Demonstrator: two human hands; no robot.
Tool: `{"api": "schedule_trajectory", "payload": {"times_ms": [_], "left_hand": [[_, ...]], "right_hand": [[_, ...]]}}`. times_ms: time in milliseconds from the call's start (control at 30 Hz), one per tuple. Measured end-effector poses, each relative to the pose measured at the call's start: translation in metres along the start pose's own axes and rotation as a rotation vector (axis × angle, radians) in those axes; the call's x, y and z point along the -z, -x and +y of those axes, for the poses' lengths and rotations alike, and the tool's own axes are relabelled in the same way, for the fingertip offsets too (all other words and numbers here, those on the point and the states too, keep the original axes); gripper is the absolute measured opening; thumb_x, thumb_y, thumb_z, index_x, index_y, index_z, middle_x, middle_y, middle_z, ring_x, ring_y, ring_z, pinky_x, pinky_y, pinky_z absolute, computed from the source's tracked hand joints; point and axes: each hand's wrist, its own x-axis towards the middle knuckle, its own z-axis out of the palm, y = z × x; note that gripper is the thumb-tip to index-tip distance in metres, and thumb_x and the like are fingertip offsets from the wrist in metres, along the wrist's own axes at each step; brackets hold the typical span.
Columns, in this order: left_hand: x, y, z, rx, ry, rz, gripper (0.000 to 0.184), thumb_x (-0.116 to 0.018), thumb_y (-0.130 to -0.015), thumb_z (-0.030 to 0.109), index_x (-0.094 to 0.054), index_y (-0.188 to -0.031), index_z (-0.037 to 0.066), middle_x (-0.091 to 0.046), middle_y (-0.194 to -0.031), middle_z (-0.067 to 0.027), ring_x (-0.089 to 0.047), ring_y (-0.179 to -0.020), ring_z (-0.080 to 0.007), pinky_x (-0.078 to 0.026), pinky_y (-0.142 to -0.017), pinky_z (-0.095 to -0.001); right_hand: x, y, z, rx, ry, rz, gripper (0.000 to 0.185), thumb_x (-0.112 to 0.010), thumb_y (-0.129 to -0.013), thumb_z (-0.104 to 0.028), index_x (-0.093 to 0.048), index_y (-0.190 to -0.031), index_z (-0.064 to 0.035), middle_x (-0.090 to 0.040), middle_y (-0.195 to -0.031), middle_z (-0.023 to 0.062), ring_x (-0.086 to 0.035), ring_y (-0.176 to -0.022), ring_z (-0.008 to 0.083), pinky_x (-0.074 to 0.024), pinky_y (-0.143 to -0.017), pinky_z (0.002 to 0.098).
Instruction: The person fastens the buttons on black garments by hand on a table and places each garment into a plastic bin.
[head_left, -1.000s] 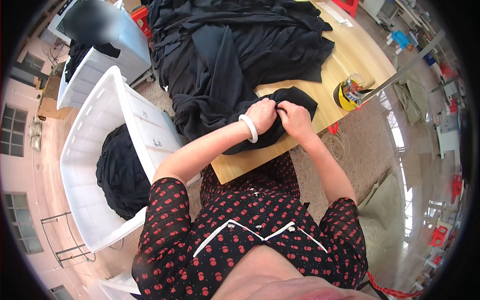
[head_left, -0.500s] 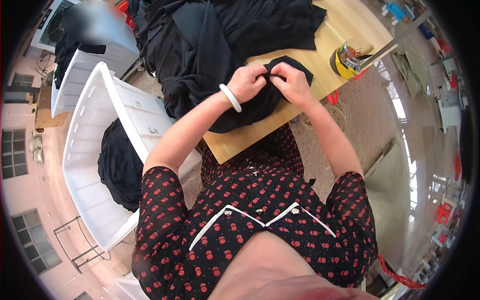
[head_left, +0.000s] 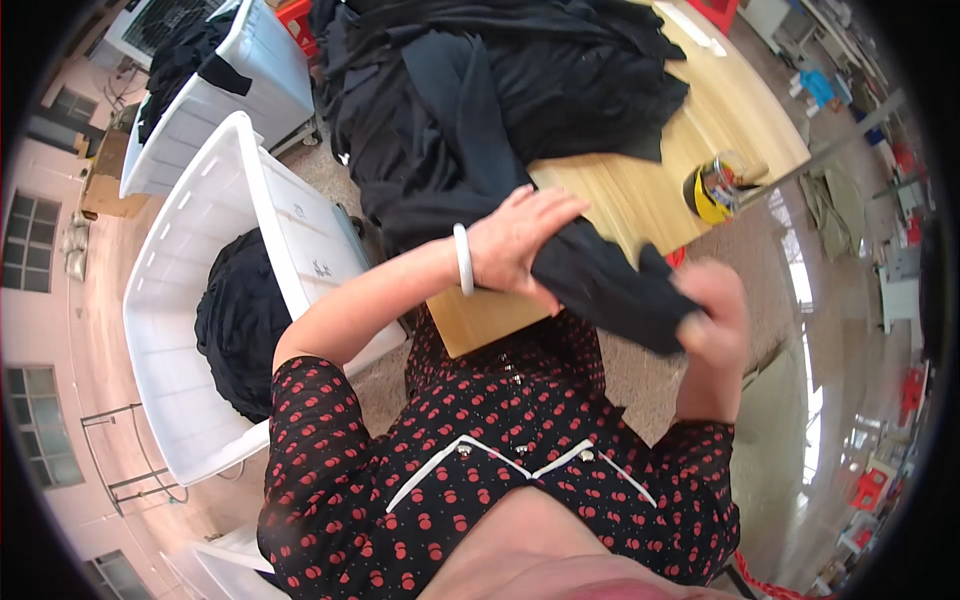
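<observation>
A large heap of black cloth (head_left: 410,120) covers much of the wooden table (head_left: 740,110). My left hand (head_left: 515,245), with a white bangle at the wrist, has its fingers spread and lies against the near edge of the cloth. My right hand (head_left: 715,315), blurred by motion, is closed on the end of a black fabric piece (head_left: 610,285). That piece stretches from beside my left hand out past the table's front edge.
A white bin (head_left: 180,330) holding a black cloth bundle (head_left: 240,325) stands to the left, with another white bin (head_left: 270,85) behind it. A jar with yellow tape (head_left: 711,190) sits at the table's right edge, near a metal bar.
My right hand has moved right and toward my body, drawing out the fabric end. My left hand has opened from its pinch. The cloth near the table's front has shifted.
</observation>
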Motion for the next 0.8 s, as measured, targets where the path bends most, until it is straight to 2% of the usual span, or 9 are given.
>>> {"api": "schedule_trajectory", "payload": {"times_ms": [100, 167, 267, 333, 400, 500, 600, 633, 800], "left_hand": [[-0.007, 0.001, 0.000, 0.053, -0.035, -0.111, 0.094, -0.078, -0.060, 0.033, -0.028, -0.134, 0.005, -0.048, -0.119, -0.0150, -0.046, -0.114, -0.0318, -0.027, -0.097, -0.0547], [-0.008, -0.003, 0.005, 0.054, 0.147, -0.192, 0.069, -0.070, -0.067, 0.019, -0.039, -0.127, 0.003, -0.061, -0.091, -0.0113, -0.059, -0.093, -0.0279, -0.037, -0.091, -0.0424], [0.015, 0.005, 0.021, 0.033, 0.467, -0.047, 0.035, -0.066, -0.066, 0.009, -0.057, -0.099, 0.000, -0.061, -0.077, -0.0188, -0.060, -0.076, -0.0349, -0.048, -0.065, -0.0373], [0.063, 0.017, 0.027, 0.147, 0.508, 0.031, 0.035, -0.068, -0.068, 0.011, -0.058, -0.100, -0.001, -0.062, -0.081, -0.0165, -0.063, -0.075, -0.0276, -0.048, -0.068, -0.0325], [0.119, 0.048, 0.022, 0.234, 0.264, 0.266, 0.034, -0.067, -0.069, 0.017, -0.060, -0.097, -0.001, -0.062, -0.091, -0.0145, -0.061, -0.086, -0.0257, -0.046, -0.076, -0.0339], [0.204, 0.138, 0.004, 0.611, 0.028, 0.981, 0.030, -0.057, -0.077, 0.012, -0.062, -0.103, -0.002, -0.058, -0.107, -0.0162, -0.055, -0.101, -0.0265, -0.043, -0.090, -0.0322], [0.408, 0.383, -0.006, 0.678, -1.417, 0.625, 0.030, -0.052, -0.084, 0.014, -0.056, -0.112, 0.003, -0.060, -0.110, -0.0133, -0.056, -0.102, -0.0233, -0.044, -0.090, -0.0339], [0.440, 0.411, 0.038, 0.660, -1.516, 0.682, 0.035, -0.056, -0.083, 0.020, -0.056, -0.114, 0.004, -0.061, -0.110, -0.0121, -0.058, -0.099, -0.0231, -0.045, -0.089, -0.0333], [0.410, 0.492, 0.123, 0.975, -0.621, 1.746, 0.047, -0.058, -0.080, 0.033, -0.054, -0.117, 0.004, -0.059, -0.110, -0.0104, -0.057, -0.097, -0.0240, -0.045, -0.085, -0.0339]], "right_hand": [[0.013, 0.032, -0.011, 0.244, -0.104, -0.053, 0.027, -0.058, -0.080, -0.027, -0.058, -0.084, 0.0003, -0.055, -0.073, 0.0071, -0.053, -0.065, 0.0160, -0.0419, -0.060, 0.0297], [0.021, 0.050, -0.003, 0.361, -0.226, 0.024, 0.027, -0.055, -0.082, -0.024, -0.057, -0.091, 0.0014, -0.056, -0.081, 0.0084, -0.054, -0.073, 0.0165, -0.0432, -0.066, 0.0301], [0.026, 0.056, 0.025, 0.437, -0.429, 0.480, 0.027, -0.051, -0.087, -0.020, -0.055, -0.101, 0.0030, -0.058, -0.094, 0.0102, -0.057, -0.084, 0.0173, -0.0452, -0.074, 0.0307], [0.031, 0.026, 0.036, 0.315, -0.522, 0.756, 0.028, -0.049, -0.089, -0.017, -0.054, -0.107, 0.0041, -0.059, -0.102, 0.0115, -0.058, -0.091, 0.0178, -0.0465, -0.079, 0.0311], [0.029, -0.037, 0.021, -0.021, -0.660, 0.539, 0.031, -0.048, -0.091, -0.018, -0.052, -0.115, 0.0017, -0.059, -0.108, 0.0098, -0.058, -0.096, 0.0177, -0.0454, -0.085, 0.0275], [0.041, -0.089, 0.090, -0.359, -0.316, 0.211, 0.021, -0.052, -0.091, -0.022, -0.059, -0.104, -0.0064, -0.059, -0.078, -0.0002, -0.053, -0.064, 0.0034, -0.0438, -0.060, 0.0179], [0.050, -0.128, 0.137, -0.403, -0.116, 0.219, 0.020, -0.056, -0.088, -0.024, -0.061, -0.096, -0.0063, -0.060, -0.076, 0.0004, -0.054, -0.061, 0.0044, -0.0441, -0.057, 0.0189], [0.056, -0.144, 0.149, -0.405, -0.019, 0.246, 0.020, -0.057, -0.088, -0.023, -0.061, -0.093, -0.0054, -0.061, -0.075, 0.0010, -0.055, -0.061, 0.0053, -0.0446, -0.057, 0.0193], [0.096, -0.234, 0.198, -0.094, 0.683, 0.422, 0.026, -0.062, -0.077, -0.019, -0.058, -0.097, -0.0025, -0.061, -0.083, 0.0113, -0.061, -0.077, 0.0213, -0.0480, -0.069, 0.0326]]}}
